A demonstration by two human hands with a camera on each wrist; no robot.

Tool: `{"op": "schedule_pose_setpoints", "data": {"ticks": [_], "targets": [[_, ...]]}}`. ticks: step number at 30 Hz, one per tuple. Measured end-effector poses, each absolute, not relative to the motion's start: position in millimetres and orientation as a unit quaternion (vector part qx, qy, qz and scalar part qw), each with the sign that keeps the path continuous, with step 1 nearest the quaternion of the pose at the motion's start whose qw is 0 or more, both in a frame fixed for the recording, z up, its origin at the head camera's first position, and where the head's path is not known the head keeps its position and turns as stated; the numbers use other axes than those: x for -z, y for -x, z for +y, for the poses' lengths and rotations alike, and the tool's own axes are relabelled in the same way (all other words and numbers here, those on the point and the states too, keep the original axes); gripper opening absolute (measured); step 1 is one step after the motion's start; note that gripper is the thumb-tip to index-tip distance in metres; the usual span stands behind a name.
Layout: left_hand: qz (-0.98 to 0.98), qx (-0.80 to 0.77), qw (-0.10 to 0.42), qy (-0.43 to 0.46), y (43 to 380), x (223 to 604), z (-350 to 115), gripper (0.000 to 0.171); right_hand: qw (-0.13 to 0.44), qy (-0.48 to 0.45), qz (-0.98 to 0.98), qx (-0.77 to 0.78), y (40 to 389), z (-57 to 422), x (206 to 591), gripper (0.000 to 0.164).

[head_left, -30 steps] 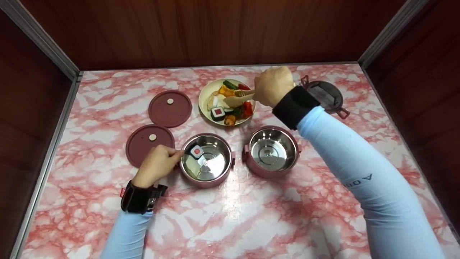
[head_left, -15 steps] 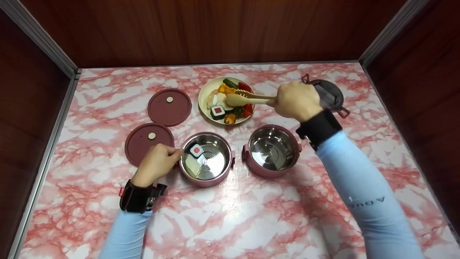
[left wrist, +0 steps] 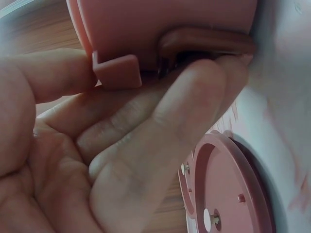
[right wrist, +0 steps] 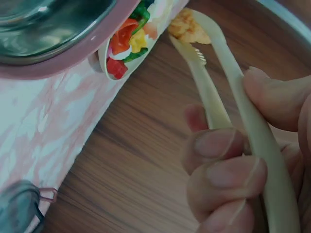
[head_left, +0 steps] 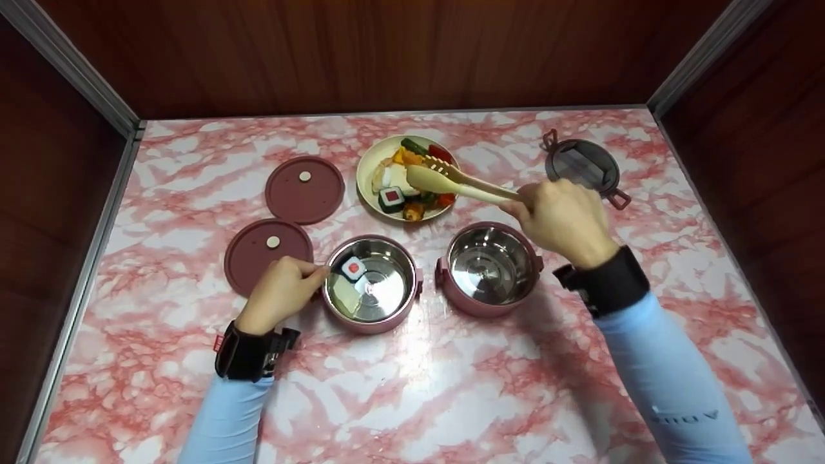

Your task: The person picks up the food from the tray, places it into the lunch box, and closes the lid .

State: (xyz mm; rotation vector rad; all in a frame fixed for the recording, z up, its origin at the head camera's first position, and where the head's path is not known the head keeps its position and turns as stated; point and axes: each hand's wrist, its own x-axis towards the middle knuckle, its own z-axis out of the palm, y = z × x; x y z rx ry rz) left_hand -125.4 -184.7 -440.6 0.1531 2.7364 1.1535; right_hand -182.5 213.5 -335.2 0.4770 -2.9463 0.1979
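Note:
My left hand grips the left pink lunch container at its side. In the left wrist view, the thumb meets a small clip tab and the fingers lie by a darker handle. Inside that container are a sushi roll and a pale flat piece. My right hand holds cream-coloured tongs, raised over the right side of the food plate. The right wrist view shows a crumbly orange-brown food piece between the tong tips.
A second pink container with a bare steel inside stands to the right, under the tongs' side. Two maroon lids lie at the left. A round grey piece with two red handles lies back right. Wooden walls enclose the table.
My right hand has drawn back from the plate, toward the right and nearer me, with the tongs. The left hand stays at the left container.

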Motion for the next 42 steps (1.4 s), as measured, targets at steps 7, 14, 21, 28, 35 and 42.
{"op": "schedule_pose_setpoints", "data": {"ticks": [7, 14, 21, 28, 35, 42], "targets": [[0.917, -0.385, 0.087, -0.054, 125, 440, -184, 0.046, 0.162, -0.248, -0.955, -0.035, 148, 216, 331, 0.037], [0.915, -0.388, 0.092, -0.055, 125, 441, -185, 0.045, 0.202, -0.338, -0.919, 0.008, 126, 206, 334, 0.035], [0.919, -0.381, 0.089, -0.053, 124, 440, -184, 0.048, 0.241, -0.421, -0.874, 0.019, 122, 198, 341, 0.036], [0.922, -0.375, 0.080, -0.055, 124, 440, -184, 0.049, 0.272, -0.485, -0.824, 0.108, 130, 185, 342, 0.034], [0.922, -0.375, 0.082, -0.056, 124, 441, -183, 0.048, 0.274, -0.523, -0.789, 0.167, 140, 170, 333, 0.026], [0.922, -0.374, 0.084, -0.058, 125, 440, -184, 0.047, 0.146, -0.460, -0.870, 0.104, 129, 154, 311, 0.037]]}}
